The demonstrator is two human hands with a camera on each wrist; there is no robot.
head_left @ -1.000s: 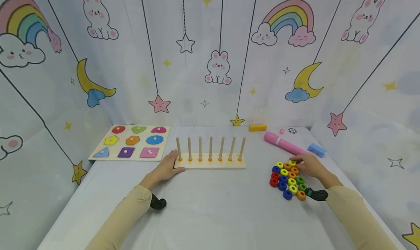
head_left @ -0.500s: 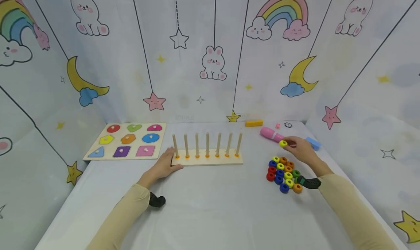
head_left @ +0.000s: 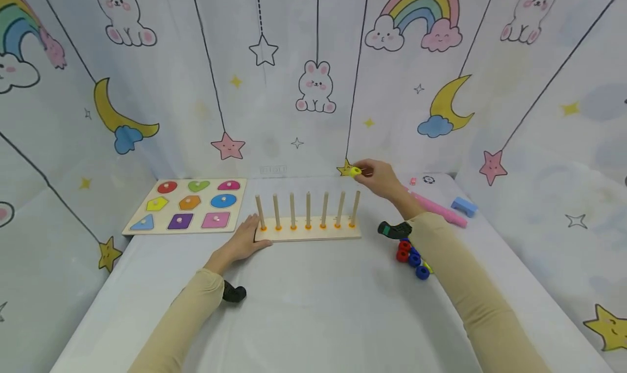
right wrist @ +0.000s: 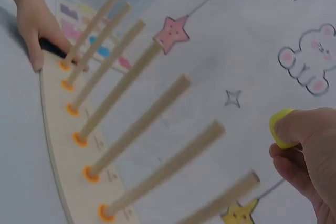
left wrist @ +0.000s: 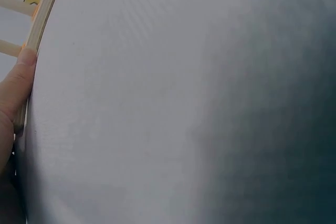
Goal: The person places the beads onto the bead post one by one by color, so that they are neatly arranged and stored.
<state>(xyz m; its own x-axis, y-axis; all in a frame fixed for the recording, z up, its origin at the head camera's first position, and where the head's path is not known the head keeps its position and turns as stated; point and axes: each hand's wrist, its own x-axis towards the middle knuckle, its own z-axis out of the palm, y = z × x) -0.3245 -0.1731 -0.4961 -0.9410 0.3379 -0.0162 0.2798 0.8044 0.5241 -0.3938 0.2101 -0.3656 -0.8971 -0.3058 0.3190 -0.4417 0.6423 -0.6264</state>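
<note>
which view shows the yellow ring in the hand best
The right wrist view: the yellow ring is close up, pinched by the right hand beside the pegs. The head view shows it small above the rightmost peg. The left wrist view does not show it.

White fabric walls (head_left: 303,30) printed with rainbows, bunnies, moons, stars enclose a pale table (head_left: 313,307)
</note>
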